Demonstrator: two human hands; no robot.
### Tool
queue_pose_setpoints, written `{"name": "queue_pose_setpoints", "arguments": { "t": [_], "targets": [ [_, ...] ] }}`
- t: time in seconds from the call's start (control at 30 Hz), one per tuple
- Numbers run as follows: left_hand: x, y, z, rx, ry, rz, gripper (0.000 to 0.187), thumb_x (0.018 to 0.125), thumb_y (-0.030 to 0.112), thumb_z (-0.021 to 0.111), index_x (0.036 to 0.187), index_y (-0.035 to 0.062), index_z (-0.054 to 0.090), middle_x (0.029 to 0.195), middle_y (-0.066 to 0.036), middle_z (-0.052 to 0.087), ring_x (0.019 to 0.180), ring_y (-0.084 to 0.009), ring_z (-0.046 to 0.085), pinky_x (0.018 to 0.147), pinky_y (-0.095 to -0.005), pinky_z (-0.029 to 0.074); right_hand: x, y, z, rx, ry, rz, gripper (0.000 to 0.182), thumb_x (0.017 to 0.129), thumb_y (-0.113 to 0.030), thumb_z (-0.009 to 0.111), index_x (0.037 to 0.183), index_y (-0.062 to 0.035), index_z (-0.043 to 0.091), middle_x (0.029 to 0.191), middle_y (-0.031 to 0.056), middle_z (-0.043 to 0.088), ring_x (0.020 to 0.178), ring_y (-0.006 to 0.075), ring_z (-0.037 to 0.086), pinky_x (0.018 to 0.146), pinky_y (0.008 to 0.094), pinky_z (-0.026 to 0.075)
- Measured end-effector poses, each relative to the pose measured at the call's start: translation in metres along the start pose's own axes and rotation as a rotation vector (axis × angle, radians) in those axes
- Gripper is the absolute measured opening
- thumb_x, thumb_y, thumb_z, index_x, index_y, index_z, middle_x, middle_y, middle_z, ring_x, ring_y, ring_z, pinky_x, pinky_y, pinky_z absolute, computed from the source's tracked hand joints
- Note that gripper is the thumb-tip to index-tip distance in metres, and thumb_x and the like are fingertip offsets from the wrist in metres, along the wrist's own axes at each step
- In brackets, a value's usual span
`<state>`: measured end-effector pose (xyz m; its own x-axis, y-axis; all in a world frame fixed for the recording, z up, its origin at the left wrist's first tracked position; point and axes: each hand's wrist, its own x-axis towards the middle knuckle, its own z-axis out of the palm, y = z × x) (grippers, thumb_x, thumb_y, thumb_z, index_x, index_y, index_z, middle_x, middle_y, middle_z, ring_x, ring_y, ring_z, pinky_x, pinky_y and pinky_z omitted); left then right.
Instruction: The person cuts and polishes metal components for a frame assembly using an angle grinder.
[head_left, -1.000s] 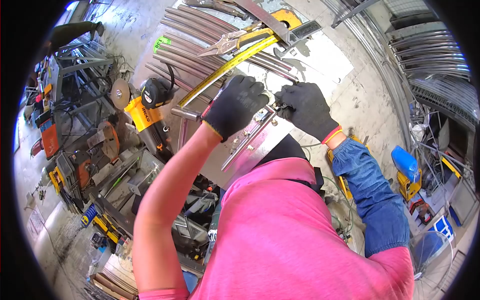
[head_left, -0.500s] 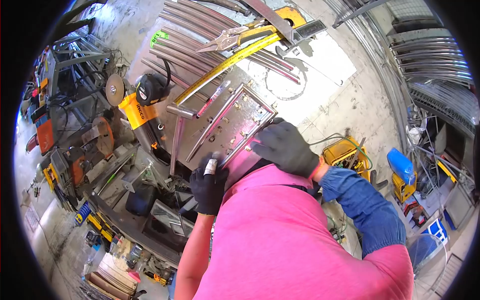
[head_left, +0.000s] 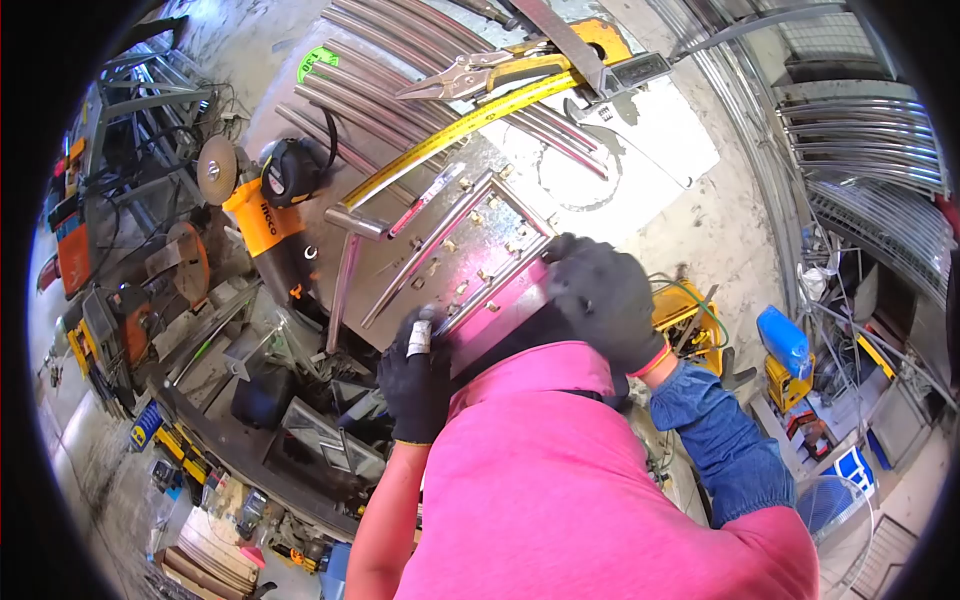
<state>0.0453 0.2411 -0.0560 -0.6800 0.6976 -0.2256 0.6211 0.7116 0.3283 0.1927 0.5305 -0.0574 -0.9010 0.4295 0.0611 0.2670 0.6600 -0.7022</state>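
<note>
Steel tubes form a small rectangle on the metal work plate (head_left: 400,275). The near tube (head_left: 495,285) runs between my two black-gloved hands. My left hand (head_left: 412,375), with white tape round one finger, is closed at its lower left end. My right hand (head_left: 605,300) is curled at its upper right end, by the corner with the short tube (head_left: 522,208). A long tube (head_left: 430,250) lies opposite, roughly parallel. Small metal pieces (head_left: 483,275) sit along the inner sides. My fingertips are partly hidden.
An orange angle grinder (head_left: 265,225) lies left, beside a black tape measure (head_left: 292,172) whose yellow blade (head_left: 455,130) crosses several tubes (head_left: 385,90). Locking pliers (head_left: 470,75), a square (head_left: 565,45) and an adjustable wrench (head_left: 605,118) lie beyond. A yellow container (head_left: 690,320) stands right.
My right hand has shifted, its fingers now bunched at the tube's upper right end and drawn off the plate's middle. My left hand stays at the lower end. The view has moved slightly.
</note>
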Motion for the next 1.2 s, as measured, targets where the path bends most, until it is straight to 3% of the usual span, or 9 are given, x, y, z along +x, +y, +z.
{"name": "queue_pose_setpoints", "arguments": {
  "t": [0.1,0.3,0.57,0.7,0.8,0.87,0.97,1.1,1.2],
  "targets": [
    [0.005,0.002,-0.003,0.025,0.024,0.067,0.059,0.092,0.017,0.085,0.149,0.0143,0.069,0.137,-0.016,0.075,0.119,-0.0397,0.072,0.102,-0.0519,0.055,0.007,-0.005,0.015,-0.024,-0.04,-0.298,0.023,0.093,-0.02,0.072,0.114,-0.0127,0.077,0.122,0.01,0.074,0.098,0.03,0.071,0.085,0.0483,0.057],
    [0.003,-0.001,0.007,0.143,-0.027,0.086,0.056,0.09,0.014,0.082,0.146,0.0146,0.072,0.137,-0.016,0.075,0.111,-0.0392,0.074,0.094,-0.0524,0.058,0.018,-0.015,0.05,-0.186,-0.333,-0.225,0.038,0.097,-0.02,0.064,0.134,-0.0127,0.071,0.137,0.0104,0.069,0.104,0.0236,0.071,0.087,0.0423,0.056],
    [0.02,-0.005,-0.001,-0.119,-0.045,0.06,0.026,0.091,0.007,0.083,0.114,0.0049,0.071,0.104,-0.017,0.074,0.095,-0.0396,0.074,0.083,-0.0472,0.059,0.039,-0.023,0.053,-0.262,-0.343,-0.382,0.022,0.099,-0.022,0.064,0.112,-0.0116,0.079,0.112,0.012,0.07,0.111,0.0298,0.071,0.089,0.0459,0.056],
    [0.022,-0.003,-0.001,-0.124,-0.055,0.039,0.025,0.091,0.007,0.083,0.112,0.0044,0.071,0.102,-0.017,0.074,0.093,-0.0392,0.075,0.081,-0.0467,0.059,0.041,-0.028,0.061,-0.323,-0.27,-0.46,0.019,0.098,-0.023,0.066,0.103,-0.0126,0.081,0.106,0.0101,0.068,0.108,0.0311,0.071,0.088,0.0471,0.056],
    [0.021,-0.005,0.001,-0.157,-0.017,0.071,0.025,0.09,0.007,0.084,0.112,0.0047,0.071,0.102,-0.017,0.073,0.092,-0.0385,0.076,0.08,-0.0471,0.059,0.042,-0.032,0.061,-0.355,-0.434,-0.399,0.017,0.096,-0.024,0.068,0.1,-0.0133,0.081,0.105,0.0086,0.068,0.106,0.0313,0.072,0.088,0.0479,0.056],
    [0.02,-0.005,0.0,-0.19,-0.054,0.0,0.027,0.088,0.005,0.084,0.113,0.0048,0.074,0.12,-0.022,0.078,0.108,-0.0443,0.076,0.089,-0.0504,0.061,0.042,-0.029,0.061,-0.292,-0.37,-0.417,0.016,0.096,-0.019,0.066,0.106,-0.0111,0.076,0.106,0.013,0.065,0.092,0.0302,0.071,0.079,0.0465,0.054],
    [0.018,-0.006,0.001,-0.171,-0.044,0.014,0.025,0.088,0.005,0.084,0.111,0.0048,0.073,0.12,-0.022,0.078,0.104,-0.044,0.076,0.087,-0.0498,0.061,0.042,-0.025,0.062,-0.236,-0.371,-0.401,0.017,0.097,-0.02,0.066,0.108,-0.0118,0.077,0.107,0.0137,0.065,0.092,0.0301,0.071,0.079,0.0463,0.054],
    [0.013,-0.004,0.006,-0.195,-0.015,0.0,0.027,0.091,0.006,0.082,0.117,0.0055,0.072,0.106,-0.016,0.074,0.095,-0.0385,0.075,0.082,-0.0472,0.059,0.037,-0.024,0.063,-0.23,-0.357,-0.383,0.02,0.099,-0.021,0.065,0.113,-0.0116,0.076,0.111,0.0139,0.066,0.095,0.0302,0.071,0.078,0.0451,0.054],
    [0.007,0.007,0.007,-0.113,0.047,0.045,0.03,0.094,0.01,0.08,0.123,0.0062,0.073,0.111,-0.016,0.074,0.102,-0.0394,0.074,0.087,-0.0483,0.058,0.032,-0.025,0.069,-0.236,-0.235,-0.366,0.013,0.094,-0.022,0.069,0.096,-0.0144,0.08,0.101,0.0087,0.066,0.099,0.0291,0.071,0.082,0.0453,0.057]
  ]
}}
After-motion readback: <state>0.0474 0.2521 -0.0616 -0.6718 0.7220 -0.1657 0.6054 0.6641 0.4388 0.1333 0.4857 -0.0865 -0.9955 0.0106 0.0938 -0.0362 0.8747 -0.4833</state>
